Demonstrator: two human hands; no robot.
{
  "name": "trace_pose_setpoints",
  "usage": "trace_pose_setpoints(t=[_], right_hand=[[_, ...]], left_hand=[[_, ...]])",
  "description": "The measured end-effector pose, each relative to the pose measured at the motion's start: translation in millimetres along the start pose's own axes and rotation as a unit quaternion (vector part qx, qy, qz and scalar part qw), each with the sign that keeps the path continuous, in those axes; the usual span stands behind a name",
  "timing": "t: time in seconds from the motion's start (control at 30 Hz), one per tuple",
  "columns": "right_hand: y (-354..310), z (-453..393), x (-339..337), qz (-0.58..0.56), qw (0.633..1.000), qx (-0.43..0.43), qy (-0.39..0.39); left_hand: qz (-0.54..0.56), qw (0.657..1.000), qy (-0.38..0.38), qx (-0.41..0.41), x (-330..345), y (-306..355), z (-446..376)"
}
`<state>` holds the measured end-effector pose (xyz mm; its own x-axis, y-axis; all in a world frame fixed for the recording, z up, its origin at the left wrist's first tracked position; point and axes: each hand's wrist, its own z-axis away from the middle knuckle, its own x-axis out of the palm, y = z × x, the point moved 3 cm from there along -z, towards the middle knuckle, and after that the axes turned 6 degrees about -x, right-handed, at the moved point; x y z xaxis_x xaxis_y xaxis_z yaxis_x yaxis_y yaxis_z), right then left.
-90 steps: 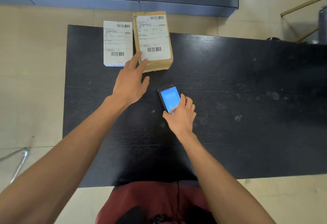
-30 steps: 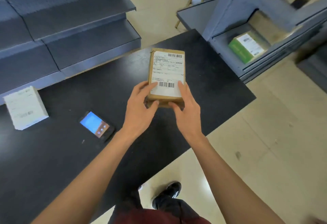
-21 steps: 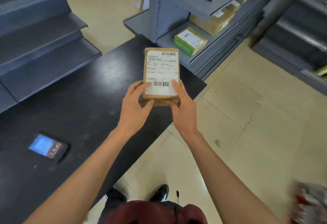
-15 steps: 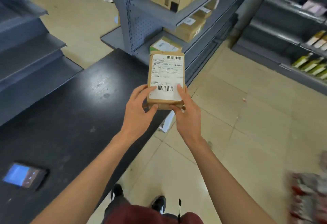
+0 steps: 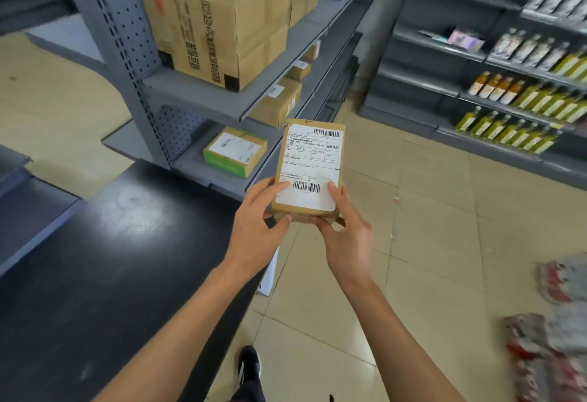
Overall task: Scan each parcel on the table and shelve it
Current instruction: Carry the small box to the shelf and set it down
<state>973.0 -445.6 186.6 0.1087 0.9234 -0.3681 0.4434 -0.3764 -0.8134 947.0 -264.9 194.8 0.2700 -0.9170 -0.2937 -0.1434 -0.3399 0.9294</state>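
Hands — our left (image 5: 258, 230) and right (image 5: 344, 234) — grip the parcel (image 5: 309, 168) by its near end, above the tabletop (image 5: 111, 258) edge; shelf (image 5: 197, 96) beyond holds boxes (image 5: 216, 23).

Matt brown cardboard parcel (image 5: 308, 169), white paper label (image 5: 309, 164); dark wood-grain table (image 5: 111, 258), faintly glossy.

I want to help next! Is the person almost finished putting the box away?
Not yet. Some parcels already sit on the grey shelf, like the green-edged box low down. In hand now: the brown parcel, held in the grip of the left hand and right hand, above the black table edge. Left to do: set it on a shelf.
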Motion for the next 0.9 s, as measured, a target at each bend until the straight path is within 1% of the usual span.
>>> trace_pose_setpoints(t=[0.1,0.17,0.23,0.4,0.57,0.7,0.9], right_hand=[[12.0,-35.2,-2.1,0.014,0.999,-0.02,0.026],[21.9,-56.3,-7.1,0.037,0.998,-0.029,0.045],[33.4,-73.5,-14.8,0.057,0.997,-0.018,0.056],[65.2,-111.9,-43.7,0.063,0.994,-0.008,0.086],[115.2,-160.2,-83.3,0.063,0.992,0.008,0.111],[160.9,-202.1,-126.6,0.075,0.989,0.018,0.127],[217.5,-259.1,-195.0,0.062,0.99,0.005,0.127]], left_hand=[[0.026,0.999,-0.022,0.008,15.3,-1.4,-41.1],[0.02,0.999,-0.031,0.019,27.0,-0.3,-66.5],[0.013,0.999,-0.042,0.029,41.6,1.2,-87.7],[0.001,0.996,-0.065,0.062,88.7,7.8,-134.6],[-0.01,0.994,-0.085,0.074,154.4,17.9,-189.0],[-0.017,0.994,-0.09,0.066,218.2,32.9,-231.1],[-0.011,0.992,-0.095,0.078,308.1,57.8,-281.7]])
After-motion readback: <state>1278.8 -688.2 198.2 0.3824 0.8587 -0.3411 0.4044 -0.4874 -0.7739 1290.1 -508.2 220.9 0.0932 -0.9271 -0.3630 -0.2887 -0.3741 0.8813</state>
